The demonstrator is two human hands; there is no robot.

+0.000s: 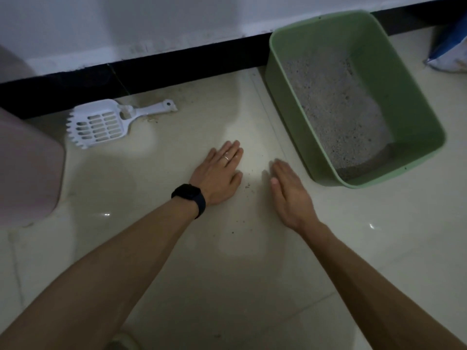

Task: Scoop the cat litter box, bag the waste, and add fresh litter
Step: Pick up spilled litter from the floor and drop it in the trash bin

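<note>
On pale floor tile (214,261) by green rectangular plastic litter box (278,72), left hand (217,173) & right hand (288,193) are resting empty, fingers straight, prob. corralling spilled grey specks (247,185).

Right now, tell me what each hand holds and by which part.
Nothing is held. The left hand lies flat on the floor, the right hand is open beside it, and the scoop lies apart, untouched.
</note>
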